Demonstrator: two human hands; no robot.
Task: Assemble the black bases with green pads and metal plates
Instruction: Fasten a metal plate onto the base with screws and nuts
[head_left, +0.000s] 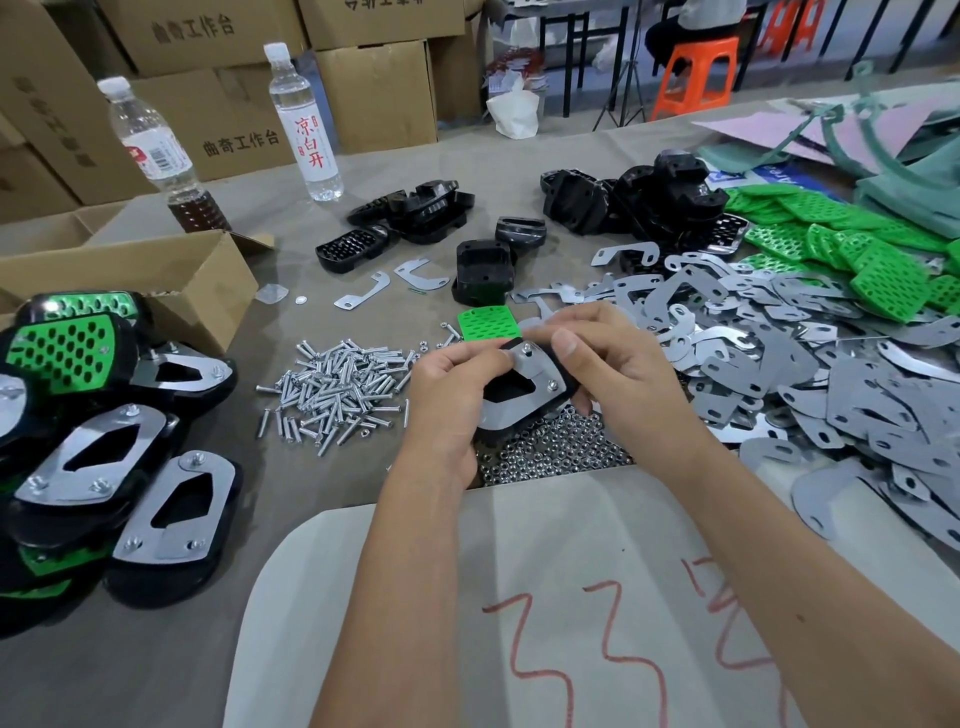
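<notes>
I'm gripping the black base in my left hand, right hand pinching its twelve-o'clock nut; I should be keeping the metal plate flush.

Glossy black plastic bases, matt perforated green plastic pads, dull brushed metal plates, shiny steel screws, all on a matt grey cloth-covered worktop.

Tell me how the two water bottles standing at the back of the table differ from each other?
The left bottle holds a little dark brown liquid at the bottom and is otherwise empty; the right bottle is filled with clear liquid nearly to the top. The left bottle's label has a red patch with small print; the right bottle's is white with large red characters. The left bottle stands nearer the open cardboard box. Both are clear plastic, upright, with white caps.
</notes>
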